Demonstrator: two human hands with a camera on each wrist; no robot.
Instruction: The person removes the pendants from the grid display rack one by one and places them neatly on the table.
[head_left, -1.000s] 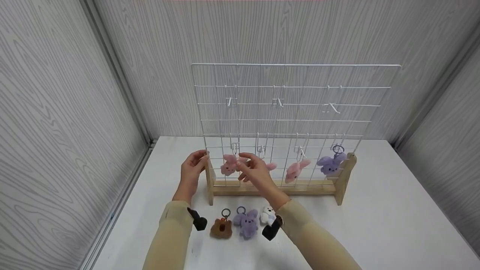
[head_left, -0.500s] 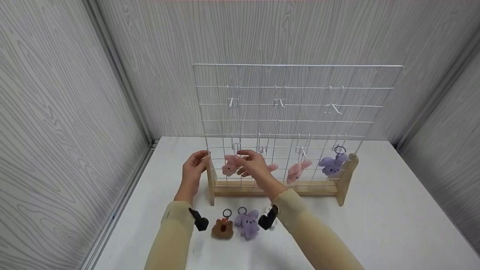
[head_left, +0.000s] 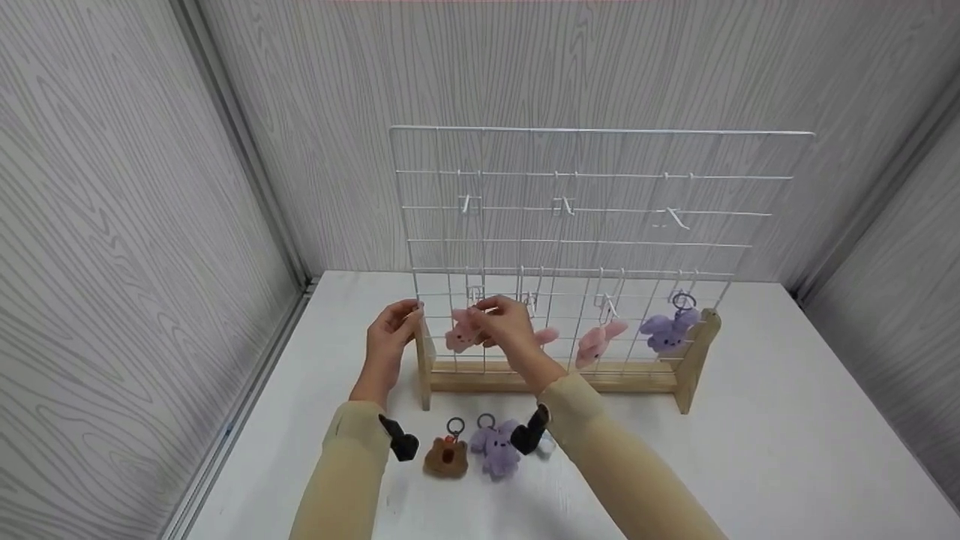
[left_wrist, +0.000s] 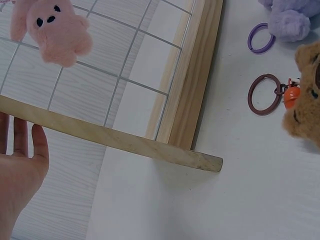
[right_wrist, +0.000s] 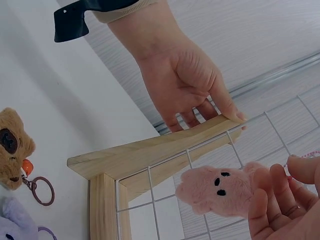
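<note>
My left hand point(head_left: 388, 330) grips the top of the left wooden end post point(left_wrist: 125, 140) of a white wire grid rack point(head_left: 600, 132), thumb on the near side. In front of the lower left hook point(head_left: 475, 292), my right hand point(head_left: 510, 326) pinches a pink plush bunny keychain point(head_left: 461, 331) by its upper end. The right wrist view shows a pink beaded chain point(right_wrist: 312, 154) close to those fingertips, while the bunny's black-eyed face point(right_wrist: 222, 184) lies against the grid wires. My right fingers partly hide its top.
Another pink bunny point(head_left: 596, 343) and a purple one point(head_left: 670, 330) hang to the right; a further pink plush point(head_left: 547, 335) is mostly behind my right hand. On the white table lie a brown bear keychain point(head_left: 447, 457), a purple bunny point(head_left: 496, 450) and a partly hidden white plush point(head_left: 546, 445).
My right hand has shifted slightly left and closer to the pink bunny's top, its forearm now covering most of the white plush. My left hand keeps its grip on the post.
</note>
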